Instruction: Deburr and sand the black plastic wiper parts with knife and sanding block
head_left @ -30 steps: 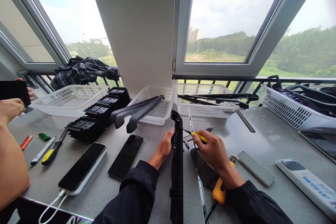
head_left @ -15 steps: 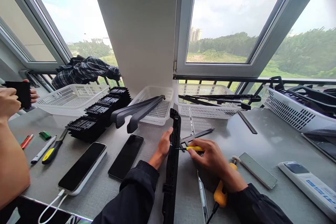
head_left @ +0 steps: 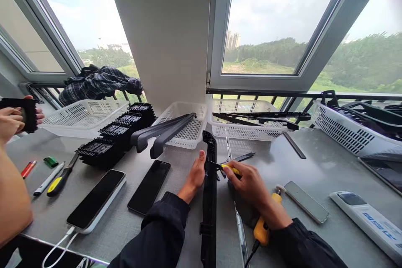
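My left hand [head_left: 195,174] grips the side of a long black plastic strip [head_left: 209,205], its thumb pointing up along the edge. The strip stands lengthwise in front of me, with ribbed detail at its far end. Pinched in my right hand [head_left: 251,185] is a slim yellow-handled tool [head_left: 232,171] with a thin dark tip. That tip meets the right side of the strip, close to my left thumb. Behind the right hand lies a caliper [head_left: 245,157], partly hidden. Below my right wrist rests a yellow corded power tool [head_left: 262,230].
White baskets [head_left: 185,144] line the back, several holding black parts. Left are stacked black parts [head_left: 116,130], two phones [head_left: 149,186] [head_left: 96,201], a yellow-black tool [head_left: 59,182], a marker and a lighter. Another person's hand [head_left: 9,123] holds a black part. A white device [head_left: 367,222] lies right.
The strip has turned slightly, showing more of its face. My left thumb has lifted upright, and the yellow tool's tip has shifted up along the strip and now slants downward toward my hand.
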`<state>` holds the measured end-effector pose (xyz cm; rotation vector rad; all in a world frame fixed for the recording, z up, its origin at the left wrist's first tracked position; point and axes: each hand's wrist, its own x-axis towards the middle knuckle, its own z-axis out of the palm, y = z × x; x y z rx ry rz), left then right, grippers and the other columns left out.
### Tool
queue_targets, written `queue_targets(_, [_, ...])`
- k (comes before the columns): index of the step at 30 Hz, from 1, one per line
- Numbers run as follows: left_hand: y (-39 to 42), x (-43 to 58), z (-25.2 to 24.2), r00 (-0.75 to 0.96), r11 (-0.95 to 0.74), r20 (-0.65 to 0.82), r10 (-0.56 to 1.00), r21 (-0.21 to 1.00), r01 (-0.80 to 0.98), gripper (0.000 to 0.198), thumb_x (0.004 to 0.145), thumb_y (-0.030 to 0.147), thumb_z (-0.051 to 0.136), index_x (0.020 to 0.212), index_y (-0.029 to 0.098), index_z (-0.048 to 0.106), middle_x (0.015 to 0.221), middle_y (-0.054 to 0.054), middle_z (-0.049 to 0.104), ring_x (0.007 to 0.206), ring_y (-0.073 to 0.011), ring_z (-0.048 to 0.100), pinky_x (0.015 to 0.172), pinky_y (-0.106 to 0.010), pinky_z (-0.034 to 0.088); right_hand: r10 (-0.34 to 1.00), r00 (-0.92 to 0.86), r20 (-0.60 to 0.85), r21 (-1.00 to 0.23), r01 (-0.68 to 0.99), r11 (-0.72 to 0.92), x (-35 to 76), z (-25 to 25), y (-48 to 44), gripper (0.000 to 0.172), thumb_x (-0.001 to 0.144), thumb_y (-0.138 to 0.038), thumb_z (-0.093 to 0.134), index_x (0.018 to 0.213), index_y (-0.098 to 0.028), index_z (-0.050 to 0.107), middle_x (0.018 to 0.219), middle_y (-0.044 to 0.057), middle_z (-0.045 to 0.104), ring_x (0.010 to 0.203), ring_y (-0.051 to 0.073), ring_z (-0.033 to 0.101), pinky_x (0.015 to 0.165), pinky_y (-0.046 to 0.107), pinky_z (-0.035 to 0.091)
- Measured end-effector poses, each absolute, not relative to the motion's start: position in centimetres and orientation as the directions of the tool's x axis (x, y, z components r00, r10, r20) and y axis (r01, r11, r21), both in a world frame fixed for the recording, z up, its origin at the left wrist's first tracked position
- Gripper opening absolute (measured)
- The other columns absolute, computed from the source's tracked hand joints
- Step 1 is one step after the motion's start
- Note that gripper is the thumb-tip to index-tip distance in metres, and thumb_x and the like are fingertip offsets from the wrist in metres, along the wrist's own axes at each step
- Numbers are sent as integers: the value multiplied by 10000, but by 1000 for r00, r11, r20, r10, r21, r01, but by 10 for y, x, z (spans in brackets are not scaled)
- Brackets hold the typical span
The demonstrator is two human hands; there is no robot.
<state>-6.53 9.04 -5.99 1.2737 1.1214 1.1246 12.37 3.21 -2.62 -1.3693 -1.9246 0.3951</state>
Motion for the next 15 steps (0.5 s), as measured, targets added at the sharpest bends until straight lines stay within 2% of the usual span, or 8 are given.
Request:
queue_targets(8, [89, -65, -54, 186, -33, 28, 982, 999, 24, 823, 813, 1001, 317, 573, 235, 502, 612, -13, 502, 628, -175, 436, 611, -319, 376, 887, -19, 462, -620, 708, 338, 130, -27, 34, 363, 1063, -502, 529, 915, -235, 725, 787, 17, 747, 717, 197, 684, 688, 283, 417])
queue_targets(12, [90, -65, -52, 176, -40, 38, 984, 999, 12, 834, 782, 1021, 326, 550, 237, 493, 608, -12, 478, 627, -172, 412, 603, -319, 352, 873, -111, 476, -619, 662, 422, 127, -24, 31, 295, 1047, -436, 559, 917, -235, 733, 826, 17, 759, 753, 187, 696, 723, 275, 451])
queue_targets(15, [91, -66, -54, 221, 49, -21, 975, 991, -124, 804, 808, 987, 398, 552, 232, 505, 595, 1, 454, 607, -161, 377, 580, -309, 318, 877, -188, 443, -620, 643, 451, 125, -23, 29, 271, 1040, -406, 567, 905, -239, 732, 832, 14, 759, 768, 187, 696, 731, 277, 459])
